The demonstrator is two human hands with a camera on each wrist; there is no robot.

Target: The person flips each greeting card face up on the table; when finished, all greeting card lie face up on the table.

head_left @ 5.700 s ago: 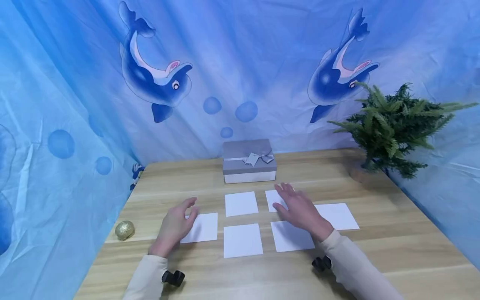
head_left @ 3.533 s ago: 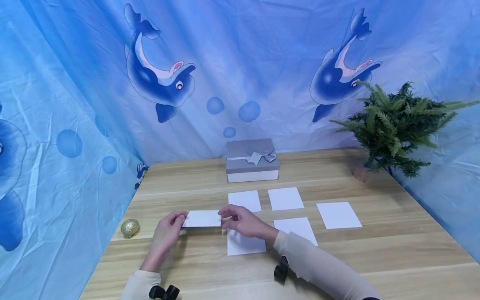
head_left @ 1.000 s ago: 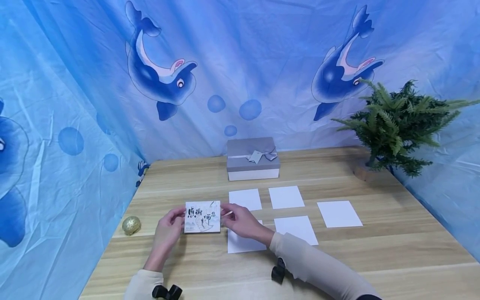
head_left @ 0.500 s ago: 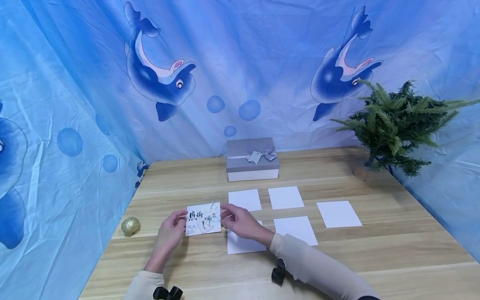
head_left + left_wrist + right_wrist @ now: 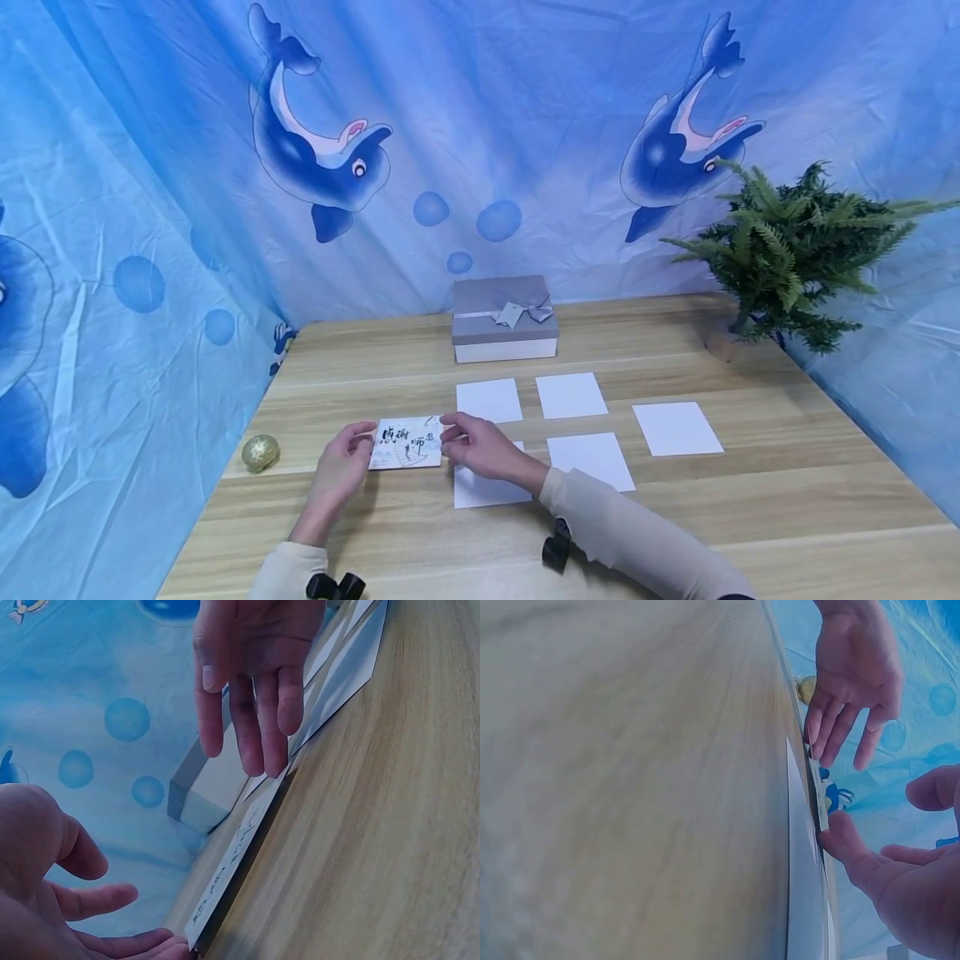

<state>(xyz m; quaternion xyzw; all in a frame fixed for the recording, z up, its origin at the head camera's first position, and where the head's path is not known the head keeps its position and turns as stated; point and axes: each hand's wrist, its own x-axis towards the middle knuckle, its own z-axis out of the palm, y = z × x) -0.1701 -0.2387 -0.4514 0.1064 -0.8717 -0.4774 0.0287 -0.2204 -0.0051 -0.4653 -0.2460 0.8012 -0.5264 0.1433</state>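
A printed card [image 5: 407,442] with black brush-written characters lies face up, close over the wood table, between my two hands. Fingertips of my left hand [image 5: 343,463] meet its left edge, the thumb held apart from the card. On the opposite edge are the fingertips of my right hand [image 5: 483,447], its thumb raised too. In the left wrist view a dark shadow runs below the near edge of the card [image 5: 232,862]. My right forearm passes over a blank white card [image 5: 487,490], partly covering it.
More blank white cards lie to the right, one of them [image 5: 678,429] farthest out. A grey gift box [image 5: 504,321] with a ribbon bow stands at the back. A gold ball [image 5: 260,452] sits at the left, and a small artificial fir tree [image 5: 787,250] at the back right.
The left white card was lifted and turned over, so its printed side now shows. Over the last second it has tipped flatter and come lower, while both hands stayed nearly in place.
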